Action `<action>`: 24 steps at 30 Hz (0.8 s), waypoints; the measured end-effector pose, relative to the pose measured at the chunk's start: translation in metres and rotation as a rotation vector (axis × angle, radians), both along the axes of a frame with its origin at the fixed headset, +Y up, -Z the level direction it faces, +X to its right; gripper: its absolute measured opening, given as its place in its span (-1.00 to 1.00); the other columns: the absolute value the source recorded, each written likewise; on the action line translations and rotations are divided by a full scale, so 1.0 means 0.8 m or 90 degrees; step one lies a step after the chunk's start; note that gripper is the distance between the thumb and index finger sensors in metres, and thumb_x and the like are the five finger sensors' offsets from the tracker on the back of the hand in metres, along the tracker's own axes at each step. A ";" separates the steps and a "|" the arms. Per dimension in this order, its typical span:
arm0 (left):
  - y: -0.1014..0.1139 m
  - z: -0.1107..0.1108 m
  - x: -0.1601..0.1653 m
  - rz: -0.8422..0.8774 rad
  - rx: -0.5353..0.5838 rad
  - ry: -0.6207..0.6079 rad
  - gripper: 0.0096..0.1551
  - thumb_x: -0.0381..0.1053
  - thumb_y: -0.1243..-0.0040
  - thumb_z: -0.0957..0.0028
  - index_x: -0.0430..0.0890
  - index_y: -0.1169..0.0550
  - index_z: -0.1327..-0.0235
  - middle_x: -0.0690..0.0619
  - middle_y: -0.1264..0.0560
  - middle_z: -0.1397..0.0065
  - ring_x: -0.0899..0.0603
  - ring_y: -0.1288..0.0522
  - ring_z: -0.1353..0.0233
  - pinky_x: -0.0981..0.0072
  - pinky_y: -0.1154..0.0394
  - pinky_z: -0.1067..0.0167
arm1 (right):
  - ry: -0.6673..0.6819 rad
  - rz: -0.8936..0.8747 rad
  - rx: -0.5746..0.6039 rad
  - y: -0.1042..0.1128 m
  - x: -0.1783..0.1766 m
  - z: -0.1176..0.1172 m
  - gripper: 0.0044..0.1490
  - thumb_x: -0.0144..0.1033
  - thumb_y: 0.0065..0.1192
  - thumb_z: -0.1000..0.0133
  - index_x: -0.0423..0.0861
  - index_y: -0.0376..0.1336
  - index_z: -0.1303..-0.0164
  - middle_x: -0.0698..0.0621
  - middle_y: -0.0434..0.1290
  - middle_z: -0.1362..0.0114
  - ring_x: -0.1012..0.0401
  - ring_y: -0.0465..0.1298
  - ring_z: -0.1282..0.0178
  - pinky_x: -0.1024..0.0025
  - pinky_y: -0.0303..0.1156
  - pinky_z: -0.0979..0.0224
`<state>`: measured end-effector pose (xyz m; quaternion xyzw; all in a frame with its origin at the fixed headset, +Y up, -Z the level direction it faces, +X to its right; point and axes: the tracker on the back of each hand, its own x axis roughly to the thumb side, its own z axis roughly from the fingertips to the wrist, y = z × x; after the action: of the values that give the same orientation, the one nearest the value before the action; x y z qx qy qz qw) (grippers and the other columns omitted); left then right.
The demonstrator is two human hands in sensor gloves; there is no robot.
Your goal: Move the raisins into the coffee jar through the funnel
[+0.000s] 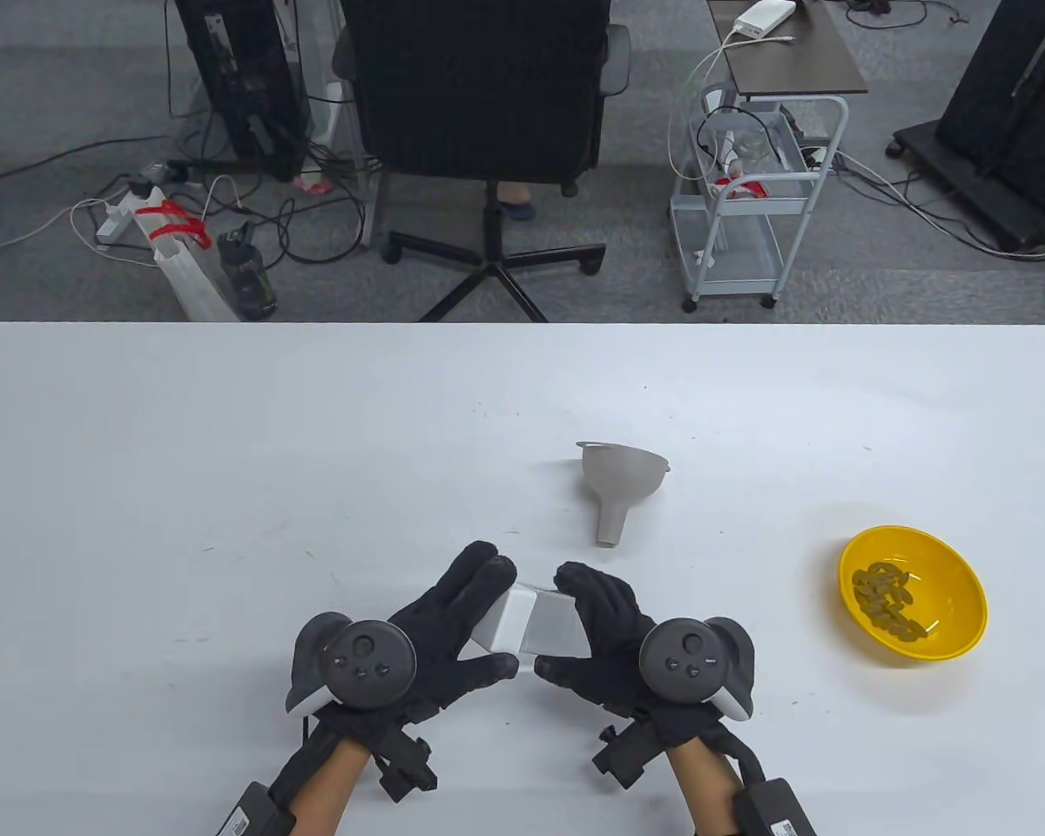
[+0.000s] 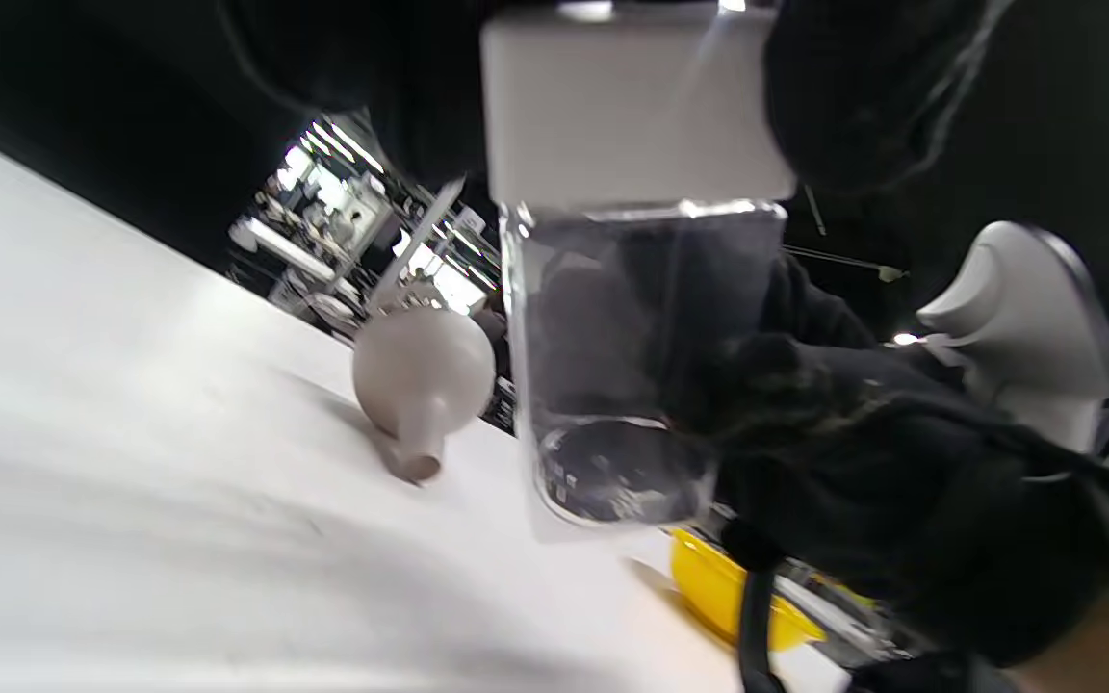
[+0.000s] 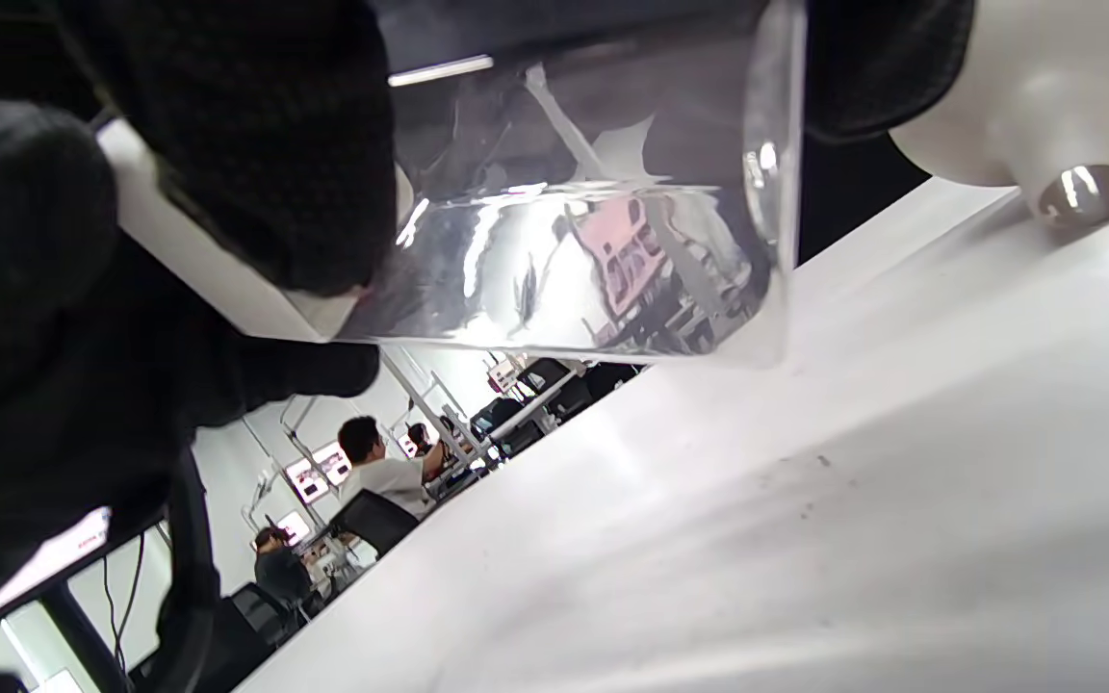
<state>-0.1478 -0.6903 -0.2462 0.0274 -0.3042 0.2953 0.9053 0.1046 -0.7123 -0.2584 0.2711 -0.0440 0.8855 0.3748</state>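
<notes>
Table view: coffee jar (image 1: 535,620) (white lid leftward) between both hands' fingers (image 1: 479,579).

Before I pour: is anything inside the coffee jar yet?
The coffee jar looks empty through its clear wall; its white lid is on. Gloved fingers cover part.

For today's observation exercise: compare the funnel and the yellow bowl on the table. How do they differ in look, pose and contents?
Colour: the funnel is pale grey; the yellow bowl is bright yellow.
Pose: the funnel lies on its side, spout toward the hands; the bowl sits upright.
Contents: the funnel looks empty; the bowl holds the raisins.
Shared: both rest on the white table, and neither is touched by a hand.
</notes>
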 end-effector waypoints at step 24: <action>-0.004 -0.002 -0.009 0.012 -0.059 -0.021 0.19 0.49 -0.10 -0.18 0.16 0.26 -0.76 -0.21 0.19 -0.89 -0.45 -0.05 -0.76 -0.47 -0.06 -0.49 | 0.012 0.013 -0.014 -0.001 -0.001 0.000 0.19 0.05 0.54 -0.07 -0.10 -0.15 -0.63 -0.30 0.11 -0.66 -0.34 0.20 -0.56 -0.29 0.34 -0.48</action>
<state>-0.1550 -0.6933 -0.2481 -0.0162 -0.3046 0.3177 0.8978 0.1036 -0.7131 -0.2583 0.2755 -0.0284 0.8871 0.3692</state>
